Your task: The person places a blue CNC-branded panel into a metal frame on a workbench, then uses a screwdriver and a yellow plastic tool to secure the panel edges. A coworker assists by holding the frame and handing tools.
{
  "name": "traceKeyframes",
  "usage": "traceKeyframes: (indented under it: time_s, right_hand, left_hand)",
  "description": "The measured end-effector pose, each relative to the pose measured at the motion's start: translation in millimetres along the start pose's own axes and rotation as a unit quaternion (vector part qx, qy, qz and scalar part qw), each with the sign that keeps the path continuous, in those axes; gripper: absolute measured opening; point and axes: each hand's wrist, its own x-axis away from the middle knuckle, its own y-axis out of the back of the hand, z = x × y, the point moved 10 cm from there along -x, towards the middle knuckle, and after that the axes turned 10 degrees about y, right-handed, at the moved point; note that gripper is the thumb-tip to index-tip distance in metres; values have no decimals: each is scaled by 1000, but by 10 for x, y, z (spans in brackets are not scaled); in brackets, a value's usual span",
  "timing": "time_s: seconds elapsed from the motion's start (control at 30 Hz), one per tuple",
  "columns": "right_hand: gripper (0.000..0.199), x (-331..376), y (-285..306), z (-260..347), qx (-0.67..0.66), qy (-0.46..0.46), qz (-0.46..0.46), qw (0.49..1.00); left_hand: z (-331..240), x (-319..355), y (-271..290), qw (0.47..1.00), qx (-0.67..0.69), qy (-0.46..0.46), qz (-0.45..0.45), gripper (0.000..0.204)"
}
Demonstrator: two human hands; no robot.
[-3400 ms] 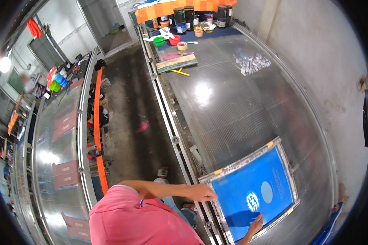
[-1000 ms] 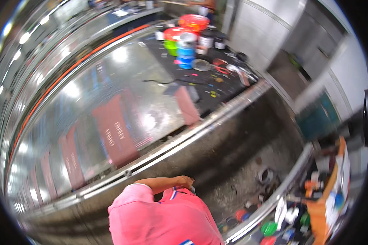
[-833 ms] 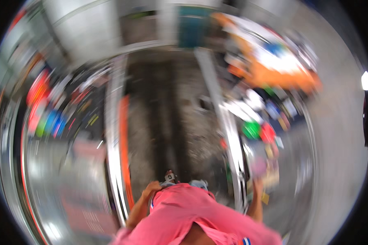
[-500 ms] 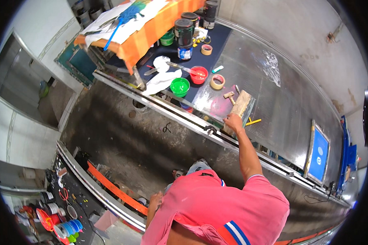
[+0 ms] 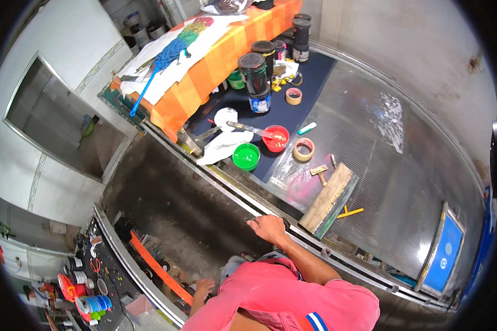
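My right hand (image 5: 269, 227) is over the near metal rail (image 5: 234, 194) of the long table. Its fingers are loosely apart and I see nothing in them. My left hand (image 5: 203, 288) hangs low by my side near an orange strip (image 5: 157, 270), fingers loose, nothing visible in it. On the table, just right of my right hand, lies a wooden squeegee (image 5: 327, 199) with a green edge. Beside it are a small T-shaped wooden tool (image 5: 319, 172) and a yellow T-shaped tool (image 5: 350, 213). A tape roll (image 5: 303, 149) lies farther back.
A green paint tub (image 5: 246, 156) and a red tub (image 5: 275, 138) with a spatula stand on dark cloth, near stacked dark jars (image 5: 254, 77). A blue framed screen (image 5: 442, 251) is at the table's right end. Behind me, a second bench (image 5: 116, 287) holds tools.
My right hand has let go of the wooden squeegee and drawn back left to the rail. The squeegee stays on the table. My head view has shifted; the table sits lower in the picture.
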Motion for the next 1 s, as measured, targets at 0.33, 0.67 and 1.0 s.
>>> traceKeyframes:
  time_s: [0.33, 0.67, 1.0]
  right_hand:
    - [39, -223, 13, 997, -150, 185, 189, 953]
    - [36, -917, -2724, -372, 87, -32, 303, 949]
    - [43, -1152, -3574, -136, 182, -143, 583, 779]
  left_hand:
    - [39, -955, 162, 977, -202, 73, 6, 69]
    - [-1122, -2200, 1390, 991, -77, 97, 43, 51]
    - [-3885, -2807, 2928, 987, -14, -162, 4, 37]
